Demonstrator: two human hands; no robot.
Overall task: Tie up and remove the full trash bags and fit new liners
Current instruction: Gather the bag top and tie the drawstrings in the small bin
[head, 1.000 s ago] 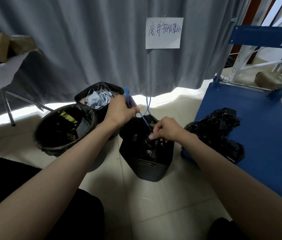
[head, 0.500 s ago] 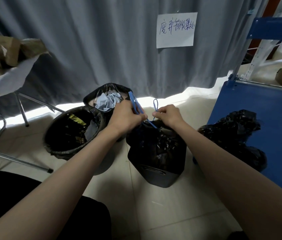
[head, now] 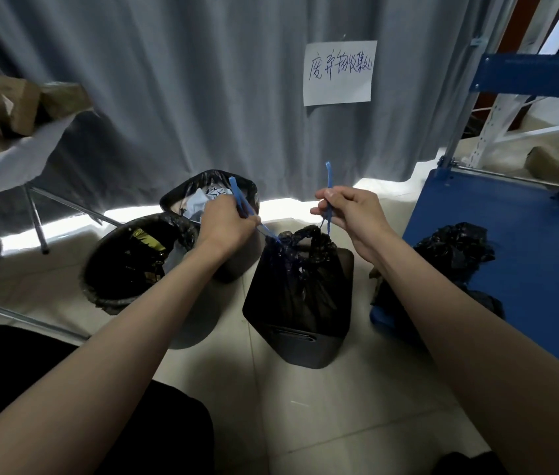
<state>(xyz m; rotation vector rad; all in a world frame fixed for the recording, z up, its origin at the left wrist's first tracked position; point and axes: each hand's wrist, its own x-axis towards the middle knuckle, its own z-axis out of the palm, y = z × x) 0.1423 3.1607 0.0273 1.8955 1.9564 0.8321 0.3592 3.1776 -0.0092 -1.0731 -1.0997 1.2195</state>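
Head view: the black trash bag (head: 300,279) sits in a dark square bin (head: 305,341) on the floor, its neck gathered and crinkled. The left hand (head: 228,222) grips one blue drawstring (head: 242,204); the right hand (head: 348,209) pinches the other drawstring (head: 329,186), both held apart. Behind stand two lined bins (head: 124,262) and a grey curtain (head: 168,80).
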